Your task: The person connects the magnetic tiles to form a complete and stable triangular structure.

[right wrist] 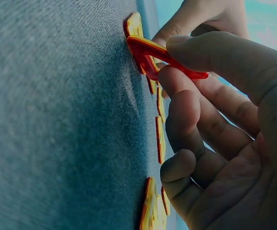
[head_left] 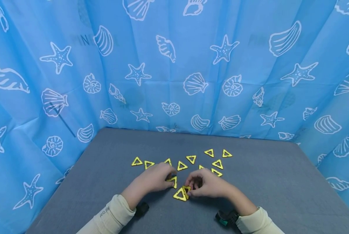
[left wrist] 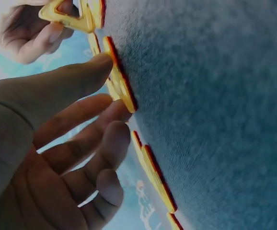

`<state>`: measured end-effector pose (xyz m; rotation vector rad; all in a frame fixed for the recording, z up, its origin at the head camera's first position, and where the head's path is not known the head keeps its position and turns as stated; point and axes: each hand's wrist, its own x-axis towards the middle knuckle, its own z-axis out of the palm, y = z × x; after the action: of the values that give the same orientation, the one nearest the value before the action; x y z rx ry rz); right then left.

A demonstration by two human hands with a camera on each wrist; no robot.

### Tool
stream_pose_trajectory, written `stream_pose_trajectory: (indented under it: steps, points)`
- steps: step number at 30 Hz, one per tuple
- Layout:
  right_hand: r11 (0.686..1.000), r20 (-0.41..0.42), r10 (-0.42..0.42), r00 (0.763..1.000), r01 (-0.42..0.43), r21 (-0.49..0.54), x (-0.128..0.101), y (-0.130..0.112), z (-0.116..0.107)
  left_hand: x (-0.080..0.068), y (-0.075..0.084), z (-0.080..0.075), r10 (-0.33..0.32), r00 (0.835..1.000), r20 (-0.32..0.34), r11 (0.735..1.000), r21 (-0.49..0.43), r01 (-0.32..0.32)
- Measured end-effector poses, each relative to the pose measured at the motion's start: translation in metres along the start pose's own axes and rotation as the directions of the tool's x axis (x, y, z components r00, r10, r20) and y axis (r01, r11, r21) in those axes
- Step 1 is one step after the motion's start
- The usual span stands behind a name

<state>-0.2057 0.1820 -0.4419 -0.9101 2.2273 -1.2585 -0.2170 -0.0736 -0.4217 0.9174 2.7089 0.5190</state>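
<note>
My right hand [head_left: 207,183] pinches a triangular frame tile [right wrist: 145,50] between thumb and fingers. That tile is yellow on one face and red on the other, and stands tilted. Its lower edge meets a flat yellow triangular tile [head_left: 178,196] on the table; whether they are joined I cannot tell. To the left, my left hand [head_left: 155,177] holds another triangular tile [head_left: 173,183] by its edges, thumb on one side and fingertips on the other. This tile [left wrist: 121,86] lies on or very close to the tabletop, partly hidden by the hand in the head view.
Several more yellow triangular tiles lie scattered beyond the hands, including one at the left [head_left: 137,161] and one at the far right [head_left: 227,153]. The grey table [head_left: 259,175] ends at a blue shell-patterned curtain [head_left: 186,71]. Dark wrist straps [head_left: 227,218] sit near both sleeves.
</note>
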Motion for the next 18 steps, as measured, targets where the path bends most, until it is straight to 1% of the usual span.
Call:
stream_pose_trajectory:
  steps: [5, 8, 13, 18]
  points:
    - [1.0, -0.013, 0.002, 1.0, -0.002, -0.007, 0.0007, 0.0009, 0.0004, -0.0043, -0.0003, -0.0018, -0.042, 0.999, 0.012, 0.999, -0.021, 0.042]
    - [1.0, -0.028, 0.003, 1.0, -0.003, -0.02, 0.0012, 0.0014, 0.0003, -0.0051, 0.0002, -0.0034, -0.055, 0.998, 0.025, 0.998, -0.02, 0.056]
    - [0.999, -0.056, 0.003, 0.998, -0.006, -0.045, 0.0022, 0.0011, 0.0, -0.0047, -0.0023, -0.0049, -0.05, 0.998, 0.034, 0.998, -0.037, 0.051]
    - [0.999, -0.065, 0.003, 0.998, -0.007, -0.05, 0.0023, 0.0015, 0.0, -0.0039, -0.0052, -0.0062, -0.042, 0.998, 0.046, 0.997, -0.06, 0.045]
